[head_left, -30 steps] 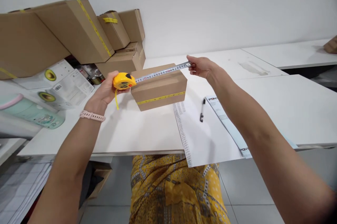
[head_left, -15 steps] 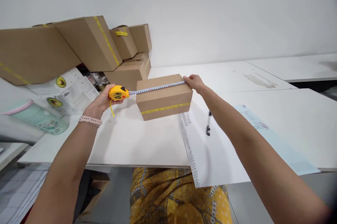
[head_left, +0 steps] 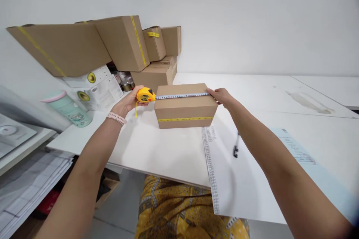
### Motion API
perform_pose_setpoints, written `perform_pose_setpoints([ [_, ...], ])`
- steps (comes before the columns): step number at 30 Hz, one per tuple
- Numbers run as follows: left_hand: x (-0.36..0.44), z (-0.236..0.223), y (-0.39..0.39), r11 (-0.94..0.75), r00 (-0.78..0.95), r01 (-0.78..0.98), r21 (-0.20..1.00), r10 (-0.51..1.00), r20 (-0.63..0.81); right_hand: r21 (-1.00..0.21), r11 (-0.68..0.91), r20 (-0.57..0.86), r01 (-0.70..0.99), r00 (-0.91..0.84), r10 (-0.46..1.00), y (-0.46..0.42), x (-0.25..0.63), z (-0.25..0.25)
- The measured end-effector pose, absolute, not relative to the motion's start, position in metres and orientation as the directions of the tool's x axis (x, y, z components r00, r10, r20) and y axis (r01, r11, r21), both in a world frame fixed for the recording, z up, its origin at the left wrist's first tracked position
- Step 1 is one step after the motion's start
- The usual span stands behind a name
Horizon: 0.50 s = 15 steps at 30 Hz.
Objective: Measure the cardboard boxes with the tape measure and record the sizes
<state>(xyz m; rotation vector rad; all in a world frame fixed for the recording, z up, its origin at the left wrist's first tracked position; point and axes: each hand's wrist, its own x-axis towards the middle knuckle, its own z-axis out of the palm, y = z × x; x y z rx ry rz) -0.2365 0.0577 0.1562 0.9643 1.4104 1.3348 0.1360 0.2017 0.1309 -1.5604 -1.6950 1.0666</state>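
A brown cardboard box point(head_left: 183, 112) with a yellow strip along its front rests on the white table. In my left hand point(head_left: 130, 100) is a yellow tape measure point(head_left: 145, 95), its case up against the box's left edge and a short yellow strap hanging below. The pulled-out blade point(head_left: 182, 95) lies across the top of the box from left to right. At the box's right edge, my right hand point(head_left: 221, 96) pinches the blade's end, thumb and fingers closed on it.
Several cardboard boxes point(head_left: 120, 42) are stacked at the back left, above white avocado-printed cartons point(head_left: 98, 89). A mint-green tumbler point(head_left: 68, 108) leans nearby. An open spiral notebook point(head_left: 246, 179), a black pen point(head_left: 236, 151) and a pale blue sheet point(head_left: 311, 160) lie at the right.
The view has turned to the left, so everything sits further right. My left hand has brought the tape case closer to the box, and less blade shows between them.
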Motion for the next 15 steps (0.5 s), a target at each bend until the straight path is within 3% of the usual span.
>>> perform_pose_setpoints([
  [7,-0.238,0.156,0.061,0.113,-0.274,-0.012,0.994,0.955,-0.112,-0.685,0.088,-0.025,0.724,-0.144,0.989,0.213,0.135,0.136],
  [10,-0.229,0.167,0.046,0.052,-0.318,0.03,0.998,0.947,-0.04,-0.693,0.086,-0.035,0.716,-0.152,0.988,0.209,0.136,0.15],
  [13,-0.204,0.172,0.007,-0.019,-0.146,0.027,0.999,0.989,0.023,-0.805,0.143,0.047,0.575,-0.18,0.983,0.2,0.135,0.167],
  [15,-0.176,0.163,-0.026,0.052,0.072,-0.021,0.998,0.996,-0.05,-0.842,0.237,0.13,0.484,-0.244,0.961,0.194,0.128,0.176],
])
